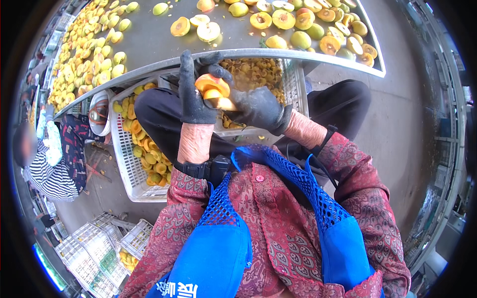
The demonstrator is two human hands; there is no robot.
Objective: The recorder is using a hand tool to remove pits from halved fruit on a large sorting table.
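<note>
My left hand (199, 93), in a dark knit glove, holds a cut yellow peach half (214, 85), its orange flesh turned towards my other hand. My right hand (259, 108), also gloved, is curled close against the fruit from the right. Between the two sits a small tool (225, 104) with a pale end, gripped by my right fingers; the glove hides most of it. Both hands are just below the near edge of the metal table (149, 41). Under them stands a white crate (296, 85) with many small brownish-yellow pieces inside.
Peach halves (283, 19) and whole fruit lie on the tabletop, with a large heap (89, 67) at left. A white plastic crate (123, 164) of peach halves stands by my left knee. Further left sits a co-worker (56, 167). More crates (93, 249) are behind at lower left.
</note>
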